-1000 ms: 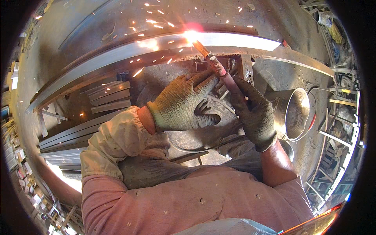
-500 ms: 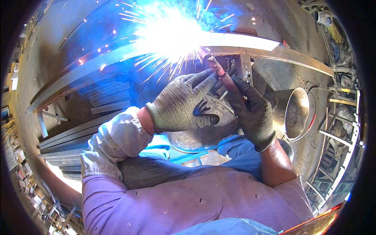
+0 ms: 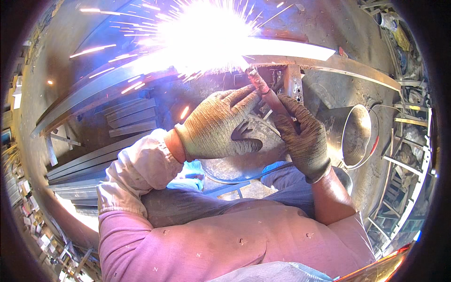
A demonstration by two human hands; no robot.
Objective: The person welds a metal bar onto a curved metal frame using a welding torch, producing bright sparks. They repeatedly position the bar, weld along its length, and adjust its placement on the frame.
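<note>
My right hand (image 3: 304,140), in a dark grey work glove, is closed around the reddish-brown handle of a welding electrode holder (image 3: 274,99). The holder slants up and left toward a blinding arc (image 3: 204,37) that throws sparks. White glare hides the electrode tip and the weld spot. My left hand (image 3: 218,126), in a matching glove, has its fingers stretched out and its thumb apart. Its fingertips lie beside the holder's front end; whether they press on it I cannot tell. A flat metal bar (image 3: 296,50), lit white, runs right from the glare along a long rusty beam (image 3: 359,71).
Under the beam stands a rusty upright post (image 3: 294,84) with holes. A metal bucket (image 3: 358,135) lies tipped at the right, a cable beside it. Long metal bars (image 3: 89,162) are stacked at the left. A pale ladder-like frame (image 3: 408,202) stands along the right edge.
The glare has shifted from blue to whiter and spread; sparks fly in different directions. My hands and the electrode holder keep nearly the same place.
</note>
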